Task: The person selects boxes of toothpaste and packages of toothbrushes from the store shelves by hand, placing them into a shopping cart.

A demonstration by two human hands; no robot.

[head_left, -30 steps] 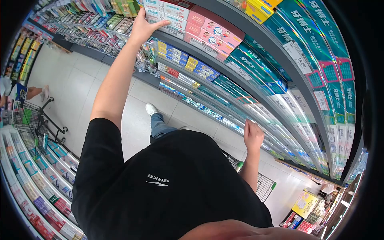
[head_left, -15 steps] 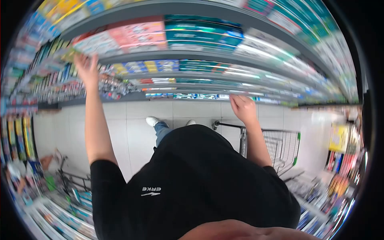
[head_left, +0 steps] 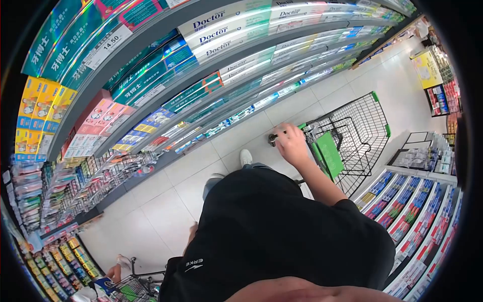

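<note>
My right hand (head_left: 292, 143) is raised over the near end of a shopping cart (head_left: 359, 146) with black wire sides and green corner pieces. Its fingers are loosely bent and a little apart, slightly blurred, and I see nothing in them. The cart's green panel (head_left: 328, 153) is just right of my forearm. Only a sliver of my left hand (head_left: 192, 231) shows, low beside my black shirt; its fingers are mostly hidden.
Shelves of toothpaste boxes (head_left: 214, 38) curve along the far side, with pink boxes (head_left: 98, 118) and hanging packs (head_left: 75, 186) at left. More shelves (head_left: 412, 211) stand at lower right. Another person's leg (head_left: 115, 272) and a second cart (head_left: 133, 289) are at lower left.
My view has turned right, swinging the shelves round to the upper left. My left hand has dropped from the shelf to my side. More of the cart shows beside my right hand.
</note>
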